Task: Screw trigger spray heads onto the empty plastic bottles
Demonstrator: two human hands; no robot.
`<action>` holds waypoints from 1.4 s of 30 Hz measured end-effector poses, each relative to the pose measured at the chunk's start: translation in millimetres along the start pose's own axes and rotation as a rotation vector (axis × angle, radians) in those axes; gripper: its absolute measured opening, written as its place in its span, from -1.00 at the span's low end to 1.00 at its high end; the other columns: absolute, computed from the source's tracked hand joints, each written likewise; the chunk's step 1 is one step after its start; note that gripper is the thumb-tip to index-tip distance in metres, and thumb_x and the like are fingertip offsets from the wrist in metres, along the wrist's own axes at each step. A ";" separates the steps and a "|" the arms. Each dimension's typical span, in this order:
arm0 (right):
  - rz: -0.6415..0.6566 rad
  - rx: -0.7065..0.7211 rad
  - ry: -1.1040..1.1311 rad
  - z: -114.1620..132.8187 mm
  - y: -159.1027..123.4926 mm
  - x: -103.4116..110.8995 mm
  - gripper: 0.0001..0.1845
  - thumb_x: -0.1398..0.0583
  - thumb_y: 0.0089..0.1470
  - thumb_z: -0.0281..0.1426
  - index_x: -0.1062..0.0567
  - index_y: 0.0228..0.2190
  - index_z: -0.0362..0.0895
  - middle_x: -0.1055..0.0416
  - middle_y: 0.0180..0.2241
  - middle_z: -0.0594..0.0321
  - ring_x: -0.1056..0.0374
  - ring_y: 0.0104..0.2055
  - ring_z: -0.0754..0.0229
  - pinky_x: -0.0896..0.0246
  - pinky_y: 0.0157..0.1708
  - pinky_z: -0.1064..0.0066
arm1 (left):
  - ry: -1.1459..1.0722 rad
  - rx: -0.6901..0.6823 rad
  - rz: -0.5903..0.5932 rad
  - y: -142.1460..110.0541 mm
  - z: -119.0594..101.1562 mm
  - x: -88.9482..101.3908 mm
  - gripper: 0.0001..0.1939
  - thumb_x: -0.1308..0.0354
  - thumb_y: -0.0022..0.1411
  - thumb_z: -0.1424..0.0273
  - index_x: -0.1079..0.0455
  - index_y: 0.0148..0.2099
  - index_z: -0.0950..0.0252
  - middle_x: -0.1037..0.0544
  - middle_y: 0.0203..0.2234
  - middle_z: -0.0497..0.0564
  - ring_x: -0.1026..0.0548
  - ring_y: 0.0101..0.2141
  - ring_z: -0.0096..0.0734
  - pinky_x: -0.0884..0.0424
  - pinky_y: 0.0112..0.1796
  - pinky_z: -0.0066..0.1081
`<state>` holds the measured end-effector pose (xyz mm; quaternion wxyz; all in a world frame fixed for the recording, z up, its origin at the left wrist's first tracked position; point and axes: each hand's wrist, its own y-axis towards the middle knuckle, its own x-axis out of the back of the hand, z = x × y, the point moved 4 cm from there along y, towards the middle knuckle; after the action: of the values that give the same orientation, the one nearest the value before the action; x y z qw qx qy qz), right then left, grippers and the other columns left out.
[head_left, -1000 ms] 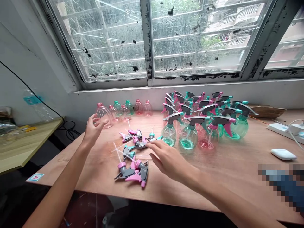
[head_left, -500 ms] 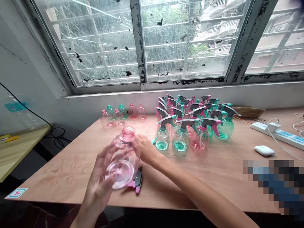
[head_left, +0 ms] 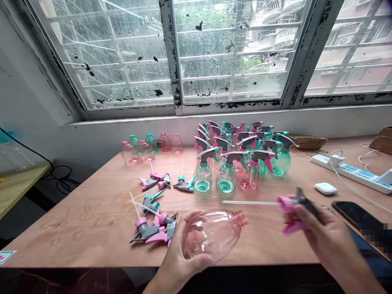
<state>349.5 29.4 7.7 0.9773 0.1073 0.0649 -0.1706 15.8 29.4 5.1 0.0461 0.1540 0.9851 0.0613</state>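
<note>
My left hand is closed around a clear pink bottle, tilted on its side with its open threaded neck to the right. In my right hand is a pink and grey spray head, its thin dip tube pointing left toward the bottle's neck. Tube and neck are apart. Left of the bottle, several loose spray heads in pink, grey and green lie on the table, and a green and grey spray head rests farther back.
Assembled spray bottles stand grouped at the back centre. Several headless bottles are at the back left. A power strip, a white case and a phone lie on the right. The wooden table ends near me.
My right hand has come back from the loose spray heads to the right, now holding one. My left hand has moved right and turned the bottle from upright-tilted to sideways.
</note>
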 end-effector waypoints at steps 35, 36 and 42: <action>0.627 -0.211 0.071 -47.7 -15.6 -94.9 -0.61 -0.33 0.24 -0.07 -0.45 -0.23 -0.15 -0.56 -0.50 0.19 -0.48 -0.44 0.04 -0.28 -0.43 0.37 | 0.172 0.007 0.014 12.4 16.0 8.8 0.14 -0.44 0.11 0.35 0.27 0.47 -0.10 0.03 0.44 0.06 0.10 0.42 0.01 0.11 0.38 0.01; 0.635 -0.206 0.076 -46.8 -16.0 -96.0 -0.62 -0.32 0.25 -0.08 -0.43 -0.23 -0.15 -0.57 -0.50 0.19 -0.48 -0.44 0.05 -0.28 -0.42 0.36 | 0.164 0.006 0.011 12.7 17.5 9.6 0.15 -0.44 0.11 0.35 0.30 0.48 -0.07 0.07 0.45 0.08 0.11 0.43 0.01 0.13 0.38 0.01; 0.692 -0.176 0.048 -44.2 -20.1 -94.6 -0.60 -0.35 0.24 -0.10 -0.42 -0.19 -0.16 -0.54 -0.49 0.22 -0.45 -0.43 0.08 -0.33 -0.40 0.37 | 0.246 0.003 0.065 13.1 20.5 11.9 -0.01 -0.33 0.24 0.33 0.25 0.48 -0.01 0.10 0.46 0.10 -0.04 0.39 0.06 0.06 0.37 0.01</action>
<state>250.2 51.4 -23.5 0.9809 0.0423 0.0620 0.1793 10.6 47.6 -14.3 -0.0772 0.1772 0.9779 0.0796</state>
